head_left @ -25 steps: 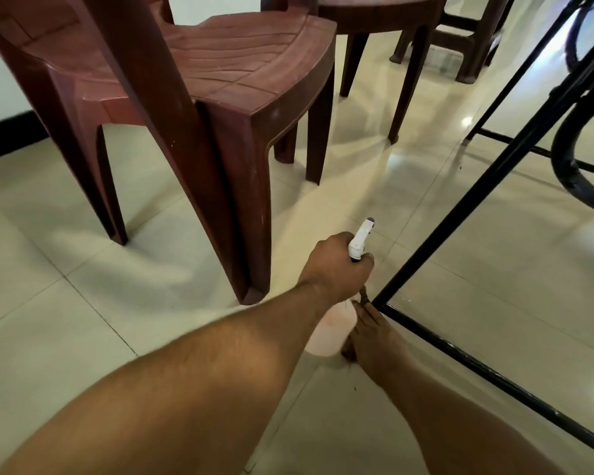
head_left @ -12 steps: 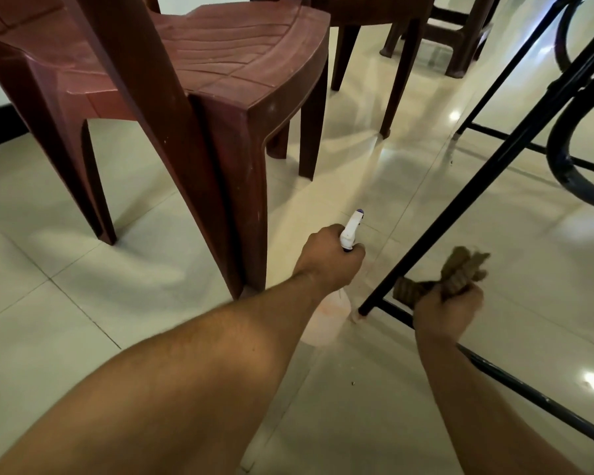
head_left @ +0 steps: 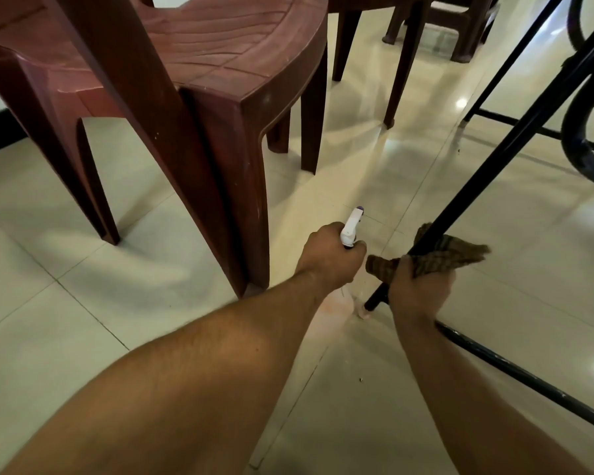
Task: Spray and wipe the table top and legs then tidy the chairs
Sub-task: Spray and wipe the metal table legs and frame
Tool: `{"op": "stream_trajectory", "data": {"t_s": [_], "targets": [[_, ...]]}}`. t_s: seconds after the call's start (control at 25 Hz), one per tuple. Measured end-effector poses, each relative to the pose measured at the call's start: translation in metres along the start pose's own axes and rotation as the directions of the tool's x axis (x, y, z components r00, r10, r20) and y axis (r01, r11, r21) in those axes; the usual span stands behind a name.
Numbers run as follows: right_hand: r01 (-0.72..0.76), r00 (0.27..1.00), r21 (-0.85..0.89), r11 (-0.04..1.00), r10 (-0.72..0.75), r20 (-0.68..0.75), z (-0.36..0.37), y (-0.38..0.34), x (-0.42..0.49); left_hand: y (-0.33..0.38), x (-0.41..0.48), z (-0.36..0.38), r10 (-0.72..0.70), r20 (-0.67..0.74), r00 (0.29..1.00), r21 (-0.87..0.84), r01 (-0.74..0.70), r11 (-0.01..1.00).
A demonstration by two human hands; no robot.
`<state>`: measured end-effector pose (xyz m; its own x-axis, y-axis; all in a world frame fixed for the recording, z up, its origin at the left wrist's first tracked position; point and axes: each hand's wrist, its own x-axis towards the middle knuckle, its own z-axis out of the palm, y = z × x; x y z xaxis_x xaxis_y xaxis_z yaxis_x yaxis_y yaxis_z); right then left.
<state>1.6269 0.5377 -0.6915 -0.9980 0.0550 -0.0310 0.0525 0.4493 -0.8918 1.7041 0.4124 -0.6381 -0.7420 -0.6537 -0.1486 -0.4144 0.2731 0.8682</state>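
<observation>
My left hand (head_left: 330,257) grips a spray bottle (head_left: 351,228) by its white trigger head; the pale bottle body hangs below my wrist, mostly hidden. My right hand (head_left: 420,289) holds a brown checked cloth (head_left: 450,257) wrapped round the black metal table leg (head_left: 494,166), a little above the leg's foot on the floor. The leg slants up to the right out of frame. The table top is out of view.
A dark red plastic chair (head_left: 220,73) stands close on the left, its front leg just left of my left hand. More chair legs (head_left: 402,63) stand at the back. A black floor bar (head_left: 528,377) runs right from the leg's foot. Curved black frame (head_left: 576,142) at right.
My right hand with the cloth rose from the leg's foot and now grips the cloth around the leg slightly higher. My left hand with the spray bottle stayed nearly in place.
</observation>
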Motion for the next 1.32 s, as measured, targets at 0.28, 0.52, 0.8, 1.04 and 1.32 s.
{"op": "stream_trajectory", "data": {"t_s": [0.28, 0.52, 0.8, 1.04, 1.32], "targets": [[-0.159, 0.986, 0.140, 0.977, 0.163, -0.020, 0.003, -0.003, 0.002, 0.012, -0.006, 0.014, -0.007, 0.018, 1.000, -0.056, 0.008, 0.998], [0.635, 0.772, -0.540, 0.553, -0.437, 0.461, -0.015, 0.062, -0.027, 0.012, -0.004, 0.005, 0.026, 0.052, 0.998, -0.020, -0.025, 0.999], [0.891, 0.446, -0.453, -0.038, -0.115, 0.887, -0.015, 0.064, -0.031, 0.005, -0.009, 0.006, 0.039, 0.125, 0.991, 0.069, -0.048, 0.996], [0.509, 0.788, -0.621, 0.596, -0.032, 0.615, -0.054, 0.085, -0.061, 0.006, -0.016, 0.014, 0.077, 0.205, 0.976, 0.106, -0.100, 0.989], [-0.689, 0.623, 0.665, 0.288, 0.705, 0.340, -0.070, 0.097, -0.031, -0.019, -0.042, 0.060, 0.085, 0.397, 0.914, 0.204, -0.178, 0.963]]}}
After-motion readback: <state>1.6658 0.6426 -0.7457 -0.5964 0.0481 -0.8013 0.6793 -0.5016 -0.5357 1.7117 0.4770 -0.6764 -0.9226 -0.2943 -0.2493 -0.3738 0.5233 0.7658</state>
